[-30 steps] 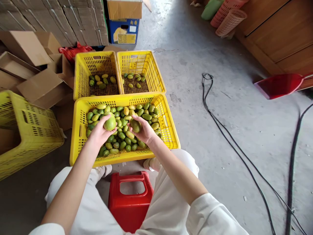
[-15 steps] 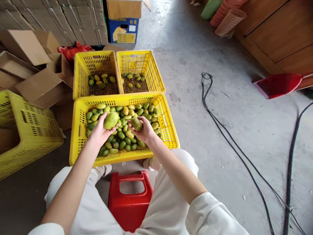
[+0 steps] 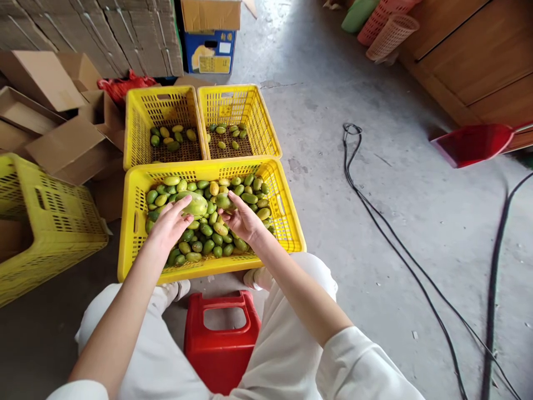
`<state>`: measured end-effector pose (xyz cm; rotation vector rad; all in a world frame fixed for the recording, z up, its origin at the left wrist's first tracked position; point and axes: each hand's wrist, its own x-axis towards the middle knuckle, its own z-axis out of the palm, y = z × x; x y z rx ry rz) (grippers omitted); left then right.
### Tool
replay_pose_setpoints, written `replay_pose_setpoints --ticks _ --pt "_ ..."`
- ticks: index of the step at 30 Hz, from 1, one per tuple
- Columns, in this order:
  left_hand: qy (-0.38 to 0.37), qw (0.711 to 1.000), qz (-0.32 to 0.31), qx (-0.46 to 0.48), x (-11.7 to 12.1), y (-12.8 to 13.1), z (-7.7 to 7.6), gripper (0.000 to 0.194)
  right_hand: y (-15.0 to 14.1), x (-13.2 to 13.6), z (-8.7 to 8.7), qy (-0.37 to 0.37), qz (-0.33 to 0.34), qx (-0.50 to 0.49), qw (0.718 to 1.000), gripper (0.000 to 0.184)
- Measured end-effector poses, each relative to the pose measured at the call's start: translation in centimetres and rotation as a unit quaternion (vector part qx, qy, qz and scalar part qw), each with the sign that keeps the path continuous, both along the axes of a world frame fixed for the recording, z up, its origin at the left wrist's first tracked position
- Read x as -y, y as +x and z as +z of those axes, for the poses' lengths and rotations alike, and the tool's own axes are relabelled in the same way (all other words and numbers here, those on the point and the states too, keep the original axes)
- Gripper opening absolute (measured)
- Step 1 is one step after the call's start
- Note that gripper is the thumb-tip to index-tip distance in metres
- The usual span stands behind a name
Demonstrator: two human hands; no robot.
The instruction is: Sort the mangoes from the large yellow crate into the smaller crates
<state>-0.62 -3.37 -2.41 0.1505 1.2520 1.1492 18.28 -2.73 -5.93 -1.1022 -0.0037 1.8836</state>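
My left hand (image 3: 170, 223) is closed around a large yellow-green mango (image 3: 195, 205), thumb on top. To its right, my right hand (image 3: 242, 216) grips a smaller green mango (image 3: 224, 201) between thumb and fingers. Both fruits are held above the near yellow crate (image 3: 132, 222), apart from each other. Inside that crate lie many green and yellowish mangoes (image 3: 207, 230) in a loose layer. The hands hide part of this layer.
Two yellow crates (image 3: 161, 95) (image 3: 260, 119) with several mangoes stand behind. Another yellow crate (image 3: 62, 222) and cardboard boxes (image 3: 66, 150) are at the left. A red stool (image 3: 220, 355) sits between my legs. Black cables (image 3: 387, 236) and a red dustpan (image 3: 470, 145) lie right.
Both hands have turned the mangoes in their grip. The left fruit has shifted slightly right, the right one slightly left and up. The left thumb now lies over its fruit.
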Motion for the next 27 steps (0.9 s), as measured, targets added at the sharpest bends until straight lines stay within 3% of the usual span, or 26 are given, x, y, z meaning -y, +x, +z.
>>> replay_pose_setpoints --ticks 4,9,14,21,27 --pt "0.011 1.0 -0.006 0.008 0.0 0.0 0.2 0.031 0.2 0.2 -0.2 0.014 0.018 0.01 1.0 0.022" --pt "-0.029 0.999 0.0 0.013 -0.2 0.0 0.5 0.021 0.5 0.3 -0.3 0.021 0.025 0.011 0.999 0.018" --pt "-0.051 0.998 0.007 0.028 -0.4 0.2 1.3 0.028 0.6 0.3 0.5 -0.001 0.039 -0.023 0.999 0.012" --pt "-0.044 0.998 0.014 0.031 -0.2 0.4 1.5 0.012 0.1 0.3 1.0 0.044 0.052 -0.026 0.997 0.029" --pt "-0.053 0.999 0.0 0.012 -0.4 0.3 1.4 0.007 0.0 0.6 1.1 0.033 0.04 0.003 0.999 0.037"
